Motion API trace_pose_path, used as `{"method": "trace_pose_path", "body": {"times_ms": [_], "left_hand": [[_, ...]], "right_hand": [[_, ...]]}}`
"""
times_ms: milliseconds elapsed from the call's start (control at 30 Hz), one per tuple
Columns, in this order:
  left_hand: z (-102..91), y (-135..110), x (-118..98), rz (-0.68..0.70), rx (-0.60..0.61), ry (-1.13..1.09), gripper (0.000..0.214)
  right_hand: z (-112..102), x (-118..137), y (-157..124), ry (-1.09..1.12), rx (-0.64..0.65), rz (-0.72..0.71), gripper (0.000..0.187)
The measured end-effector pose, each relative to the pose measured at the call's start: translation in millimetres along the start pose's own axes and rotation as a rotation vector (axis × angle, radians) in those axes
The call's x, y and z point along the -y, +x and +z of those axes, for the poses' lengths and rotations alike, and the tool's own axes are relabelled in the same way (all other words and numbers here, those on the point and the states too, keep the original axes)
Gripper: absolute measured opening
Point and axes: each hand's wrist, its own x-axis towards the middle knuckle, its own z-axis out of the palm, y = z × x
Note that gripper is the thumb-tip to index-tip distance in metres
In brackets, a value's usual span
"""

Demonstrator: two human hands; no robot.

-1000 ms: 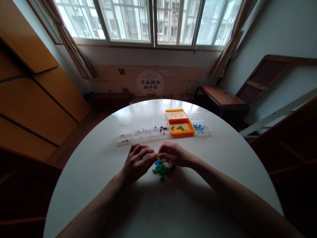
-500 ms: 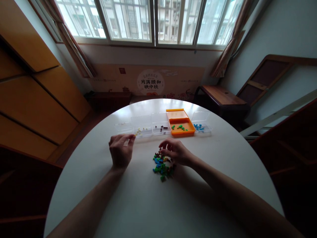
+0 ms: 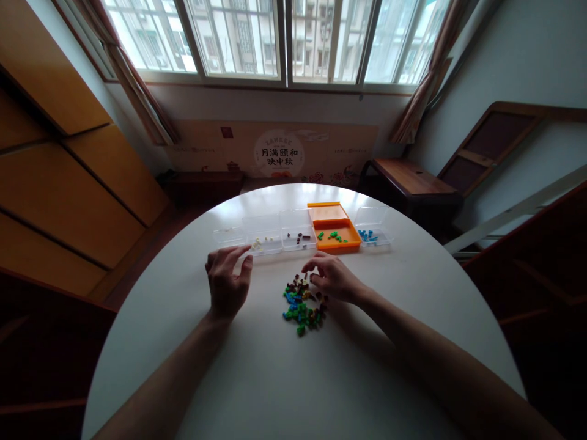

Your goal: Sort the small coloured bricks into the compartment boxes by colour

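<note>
Your round white table [image 3: 275,379] carries a row of clear boxes [image 3: 263,241] with an orange box [image 3: 337,248] among them at the far side. Your left hand [image 3: 227,284] hovers just before the clear boxes, fingers spread and empty. Your right hand [image 3: 332,278] curls over the far edge of the pile of small coloured bricks [image 3: 302,305] mid-table; whether it pinches one, you cannot tell.

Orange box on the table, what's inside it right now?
The orange box holds a few small green pieces scattered on its floor; its lid lies open behind. Its near wall hides the front strip of the floor.
</note>
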Motion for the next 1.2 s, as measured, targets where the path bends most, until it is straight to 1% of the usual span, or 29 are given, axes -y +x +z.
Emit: {"method": "trace_pose_path", "body": {"times_ms": [167, 267, 400, 500, 600, 667, 800, 967, 1067, 1200], "left_hand": [[-0.8, -2.8, -9.5, 0.138, 0.052, -0.009, 0.013], [-1.7, -2.8, -11.3, 0.170, 0.062, -0.008, 0.012], [-2.6, -2.6, -11.7, 0.184, 0.069, -0.017, 0.012], [-2.3, -2.7, -11.6, 0.200, 0.073, -0.024, 0.012], [-1.8, -3.4, -11.3, 0.221, 0.084, -0.033, 0.012], [-1.5, -4.3, -10.9, 0.235, 0.093, -0.040, 0.012], [-1.2, -5.8, -10.3, 0.261, 0.103, -0.055, 0.013], [-0.9, -5.0, -10.8, 0.283, 0.118, -0.069, 0.013], [-1.2, -4.4, -12.4, 0.325, 0.122, -0.074, 0.012], [-3.4, -5.2, -17.6, 0.422, 0.157, -0.087, 0.013]], "right_hand": [[1.8, 3.8, -2.3, -0.154, 0.085, -0.094, 0.039], [2.4, 5.4, -3.7, -0.294, 0.132, -0.152, 0.035], [4.1, 3.9, -5.1, -0.374, 0.113, -0.206, 0.027], [6.9, 1.9, -5.2, -0.385, 0.079, -0.233, 0.027], [9.6, 2.1, -4.9, -0.368, 0.085, -0.260, 0.027], [10.8, 3.1, -4.8, -0.352, 0.090, -0.274, 0.024], [12.9, 2.9, -4.5, -0.332, 0.059, -0.286, 0.019], [15.1, 0.7, -3.8, -0.300, 0.026, -0.260, 0.015], [15.7, 2.3, -2.6, -0.193, -0.005, -0.206, 0.012], [17.5, 7.9, 0.4, 0.101, -0.064, -0.109, 0.008]]}}
